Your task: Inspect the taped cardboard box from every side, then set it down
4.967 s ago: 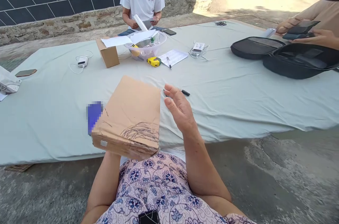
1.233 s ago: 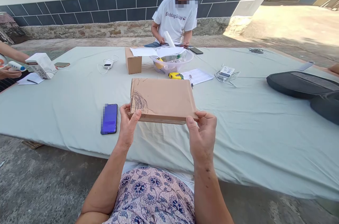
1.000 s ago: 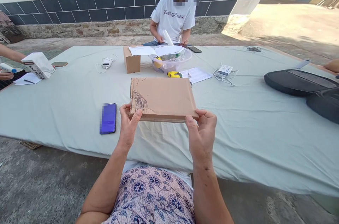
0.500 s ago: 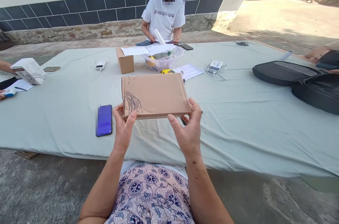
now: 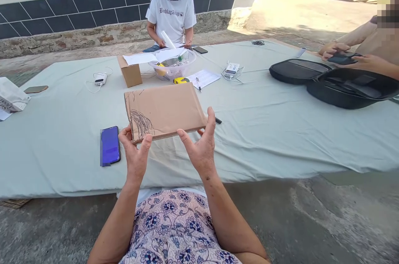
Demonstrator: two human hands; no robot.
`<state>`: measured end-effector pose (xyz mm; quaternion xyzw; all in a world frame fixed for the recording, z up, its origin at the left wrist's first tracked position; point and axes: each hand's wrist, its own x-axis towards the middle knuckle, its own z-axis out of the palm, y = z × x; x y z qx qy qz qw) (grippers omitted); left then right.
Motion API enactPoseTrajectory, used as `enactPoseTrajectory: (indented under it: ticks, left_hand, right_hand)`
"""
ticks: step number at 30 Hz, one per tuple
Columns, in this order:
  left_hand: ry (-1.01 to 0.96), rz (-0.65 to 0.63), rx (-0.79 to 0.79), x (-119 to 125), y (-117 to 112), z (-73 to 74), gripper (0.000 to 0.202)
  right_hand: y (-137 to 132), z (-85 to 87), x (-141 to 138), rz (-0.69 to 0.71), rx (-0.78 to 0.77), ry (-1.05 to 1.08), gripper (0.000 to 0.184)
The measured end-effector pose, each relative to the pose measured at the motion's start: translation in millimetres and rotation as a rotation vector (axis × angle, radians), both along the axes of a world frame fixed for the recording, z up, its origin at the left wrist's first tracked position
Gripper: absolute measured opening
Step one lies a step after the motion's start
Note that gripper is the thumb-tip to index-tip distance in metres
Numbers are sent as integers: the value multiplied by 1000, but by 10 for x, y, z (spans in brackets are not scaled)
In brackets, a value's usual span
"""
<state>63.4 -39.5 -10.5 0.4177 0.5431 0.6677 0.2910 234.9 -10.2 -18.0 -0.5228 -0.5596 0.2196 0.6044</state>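
A flat brown cardboard parcel (image 5: 164,111) with a dark scribble at its left end is held level above the pale green cloth (image 5: 264,131). My left hand (image 5: 134,156) grips its near left corner, thumb on top. My right hand (image 5: 199,147) supports the near right edge from below, fingers curled round it. A black pen (image 5: 217,121) lies on the cloth just right of the parcel. A blue phone (image 5: 109,146) lies left of my left hand.
Across the cloth a person in a white shirt sits behind a clear bowl (image 5: 172,64), a small brown box (image 5: 130,73), a yellow tape measure (image 5: 181,80) and papers (image 5: 203,77). An open black case (image 5: 336,83) lies at the right, another person's hands (image 5: 343,56) above it.
Five seconds ago only my left hand held the parcel, tilted. It has since been turned level with both hands on it; in the last second my right hand slid from its right corner to beneath its edge.
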Motion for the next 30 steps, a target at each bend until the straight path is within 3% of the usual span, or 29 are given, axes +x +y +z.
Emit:
enactPoseTrajectory:
  ticks: [9, 19, 27, 30]
  left_hand:
    - [76, 97, 78, -108, 86, -37, 59]
    - [49, 152, 119, -128, 113, -124, 85]
    - [-15, 89, 31, -180, 92, -104, 58]
    - [-27, 83, 26, -171, 82, -110, 59]
  right_hand:
    - [-17, 59, 107, 104, -47, 147, 47]
    - [-41, 76, 78, 184, -23, 211, 41]
    - [-13, 61, 86, 149, -27, 191, 43]
    - [19, 50, 117, 114, -23, 223, 43]
